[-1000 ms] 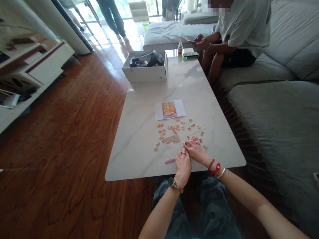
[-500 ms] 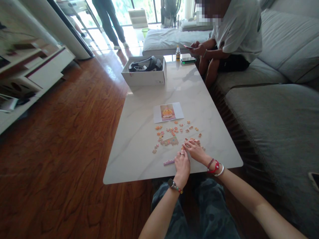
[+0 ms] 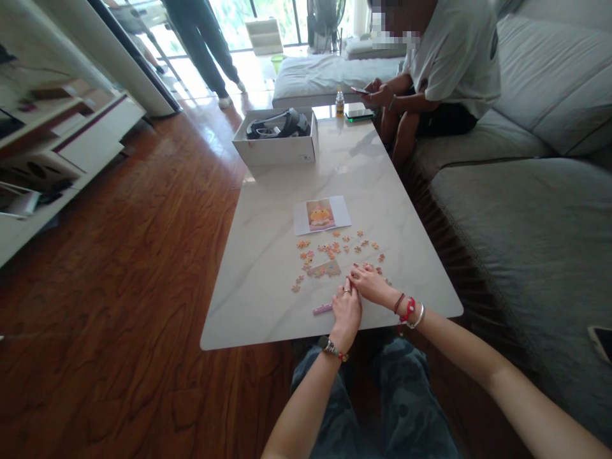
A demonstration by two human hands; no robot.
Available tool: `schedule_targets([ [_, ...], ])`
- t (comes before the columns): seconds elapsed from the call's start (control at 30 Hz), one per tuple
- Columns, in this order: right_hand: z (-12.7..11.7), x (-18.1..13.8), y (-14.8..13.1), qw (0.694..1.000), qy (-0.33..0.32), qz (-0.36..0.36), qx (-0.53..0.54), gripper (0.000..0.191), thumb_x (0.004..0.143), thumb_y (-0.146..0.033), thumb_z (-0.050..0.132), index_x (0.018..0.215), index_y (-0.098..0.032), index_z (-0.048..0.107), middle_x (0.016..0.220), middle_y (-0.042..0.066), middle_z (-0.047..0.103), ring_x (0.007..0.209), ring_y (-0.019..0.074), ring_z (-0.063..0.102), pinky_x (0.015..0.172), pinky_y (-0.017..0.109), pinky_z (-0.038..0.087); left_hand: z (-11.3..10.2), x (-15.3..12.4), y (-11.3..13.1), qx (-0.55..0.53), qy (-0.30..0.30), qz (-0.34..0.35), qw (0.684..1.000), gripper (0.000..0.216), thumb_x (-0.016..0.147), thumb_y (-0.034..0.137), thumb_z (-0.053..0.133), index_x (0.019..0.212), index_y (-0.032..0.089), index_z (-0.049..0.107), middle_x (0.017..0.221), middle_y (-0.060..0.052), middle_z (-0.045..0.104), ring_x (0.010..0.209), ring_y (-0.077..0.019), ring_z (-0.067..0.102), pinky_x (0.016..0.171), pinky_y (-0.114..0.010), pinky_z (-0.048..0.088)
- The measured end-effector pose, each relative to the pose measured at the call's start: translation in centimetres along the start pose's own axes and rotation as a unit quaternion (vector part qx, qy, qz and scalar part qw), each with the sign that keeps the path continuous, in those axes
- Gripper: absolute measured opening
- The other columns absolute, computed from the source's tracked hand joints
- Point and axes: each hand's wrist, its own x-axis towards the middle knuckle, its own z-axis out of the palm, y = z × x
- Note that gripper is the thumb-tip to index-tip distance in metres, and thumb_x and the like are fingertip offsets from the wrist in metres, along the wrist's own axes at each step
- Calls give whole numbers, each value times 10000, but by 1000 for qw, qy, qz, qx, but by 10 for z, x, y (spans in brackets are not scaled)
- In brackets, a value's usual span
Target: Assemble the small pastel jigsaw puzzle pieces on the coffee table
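Note:
My left hand (image 3: 347, 309) and my right hand (image 3: 373, 284) meet at the fingertips, low over the near part of the table. Both have bent, closed fingers around a small puzzle piece, mostly hidden by them. Under my left hand runs the right end of a narrow purple strip (image 3: 322, 309). Just beyond lies a joined section of puzzle (image 3: 324, 268) with a straight upper edge. Loose puzzle pieces (image 3: 329, 248) are scattered past it, and several more lie around my right hand, partly covered. Behind them is a paper sheet with a printed picture (image 3: 321, 215).
The white marble-look table (image 3: 268, 255) bears an open box (image 3: 275, 152) with dark gear inside, a small bottle (image 3: 339, 103) and a phone (image 3: 358, 115) at its far end. A person (image 3: 459, 64) sits on the grey sofa (image 3: 521, 210); another person's legs (image 3: 203, 48) stand near the windows.
My hands stay together in nearly the same place, with the fingers slightly shifted. An orange bit seen at the fingertips before is now covered. The standing person's legs have moved a little.

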Motion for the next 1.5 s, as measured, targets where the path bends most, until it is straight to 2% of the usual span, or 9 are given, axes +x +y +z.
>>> schedule_targets([
  [0.13,2,-1,1,998,3,40,51,238,801,-124,444,973,-193,594,1021,86,541,972,194,474,881,366,290,-6,3,-6,-6,-12,26,1000,428,810,160,360,1235,188,405,1316,-82,382,1085,-219,406,823,-352,418],
  [0.3,-1,2,3,997,-25,34,68,222,792,-127,457,939,-193,609,1001,87,553,962,193,483,853,360,311,-10,5,-6,-8,-29,34,999,402,810,165,358,1206,185,424,1268,-88,419,1057,-222,421,824,-364,406],
  [0.47,7,-10,0,993,40,83,67,321,798,-104,427,1071,-206,559,1112,91,525,1044,205,432,846,343,320,-10,5,-8,-11,-27,35,999,378,814,161,352,1182,172,434,1281,-102,392,1044,-215,428,830,-355,395],
  [0.57,10,-16,-6,997,39,66,24,342,810,-122,419,1128,-190,522,1131,110,519,1054,236,417,836,373,326,-12,6,-14,-28,-30,51,998,359,814,180,362,1164,192,441,1274,-89,397,1047,-209,426,838,-351,388],
  [0.77,2,-12,-11,999,14,10,-28,247,817,-146,419,984,-136,601,1007,128,565,963,241,467,869,416,307,-21,7,-28,-39,-43,93,994,350,810,195,379,1152,229,443,1252,-63,428,1050,-204,423,836,-350,382],
  [0.97,10,-18,-11,996,51,65,14,329,812,-126,420,1119,-169,530,1077,120,553,1024,226,455,835,375,349,-16,5,-30,-7,-52,106,993,440,799,170,367,1237,209,379,1308,-81,377,1057,-222,415,828,-365,392],
  [1.17,17,-9,-10,988,83,80,104,195,813,-161,441,873,-155,626,976,93,608,983,190,488,865,351,348,-7,3,-27,19,-22,93,995,452,804,144,336,1253,183,373,1319,-95,367,1083,-219,398,821,-343,398],
  [1.5,17,-8,-19,984,87,87,129,202,811,-104,402,943,-125,553,937,98,597,946,188,498,843,328,372,-7,1,-20,35,-22,77,996,445,823,133,282,1255,137,389,1334,-115,357,1068,-222,416,834,-356,384],
])
